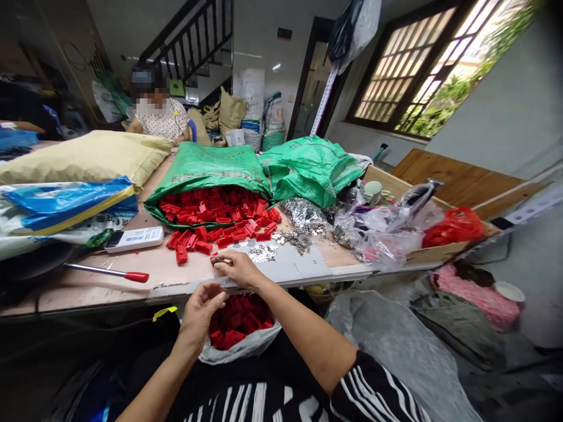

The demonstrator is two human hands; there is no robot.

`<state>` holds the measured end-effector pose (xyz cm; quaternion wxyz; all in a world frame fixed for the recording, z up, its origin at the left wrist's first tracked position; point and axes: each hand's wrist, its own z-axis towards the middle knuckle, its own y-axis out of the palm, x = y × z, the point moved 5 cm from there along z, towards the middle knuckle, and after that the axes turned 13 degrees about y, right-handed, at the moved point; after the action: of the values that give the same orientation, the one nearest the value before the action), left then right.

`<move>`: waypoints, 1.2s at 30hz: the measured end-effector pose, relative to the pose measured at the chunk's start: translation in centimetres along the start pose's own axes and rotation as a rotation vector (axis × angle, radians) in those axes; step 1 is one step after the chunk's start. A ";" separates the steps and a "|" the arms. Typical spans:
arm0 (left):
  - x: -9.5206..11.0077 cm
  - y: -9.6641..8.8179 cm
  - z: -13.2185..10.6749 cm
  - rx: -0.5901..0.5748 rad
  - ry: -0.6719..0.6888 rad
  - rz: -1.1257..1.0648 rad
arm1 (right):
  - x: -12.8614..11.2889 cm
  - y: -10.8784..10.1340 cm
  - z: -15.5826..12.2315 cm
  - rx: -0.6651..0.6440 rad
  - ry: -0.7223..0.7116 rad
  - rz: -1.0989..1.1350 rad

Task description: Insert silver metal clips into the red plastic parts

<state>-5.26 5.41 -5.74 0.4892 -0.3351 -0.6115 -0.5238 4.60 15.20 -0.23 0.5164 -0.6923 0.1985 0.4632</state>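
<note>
My right hand [240,269] is over the front edge of the table, its fingertips pinched together. Between them is something small that I cannot make out, with a bit of red beside it. Lower and to the left, my left hand [200,310] is half curled, thumb and fingers slightly apart, with nothing visible in it. Just beneath it, a white bag [246,350] in front of me holds many red plastic pieces [241,319]. More red pieces [211,205] spill from a green woven sack [211,161] onto the table. Small flat metal parts [264,252] lie right of my right hand.
A red-handled lever [136,276] and a white device [134,239] are at left, by a blue-and-white bag [65,205] and a beige sack [88,155]. A second green sack [312,167] and a wooden box [433,253] stand right. A person [160,114] sits across the table.
</note>
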 end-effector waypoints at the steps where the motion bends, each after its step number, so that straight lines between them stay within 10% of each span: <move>1: 0.5 -0.2 0.1 0.039 0.083 0.052 | 0.1 -0.3 -0.9 -0.038 0.028 0.120; 5: 2.3 0.3 0.2 0.090 0.301 0.244 | -0.2 -0.8 -4.8 -0.271 0.107 0.437; 11: 2.5 2.0 -0.1 -0.149 0.353 0.378 | 1.2 -2.2 -8.1 -0.355 0.172 0.490; 17: 0.7 0.5 0.0 -0.191 0.317 0.550 | 8.1 -11.9 -8.6 0.383 0.369 -0.277; 23: 0.2 1.0 -0.2 -0.248 0.314 0.594 | 12.6 -19.4 -9.1 0.632 0.640 -0.524; 36: 0.1 1.1 -0.2 -0.247 0.294 0.654 | 12.4 -17.5 -4.9 0.567 0.537 -0.638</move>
<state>-4.20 5.48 -5.28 0.6691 -0.4905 -0.3277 -0.4520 25.97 20.13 -1.24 0.7307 -0.6457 0.2212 0.0157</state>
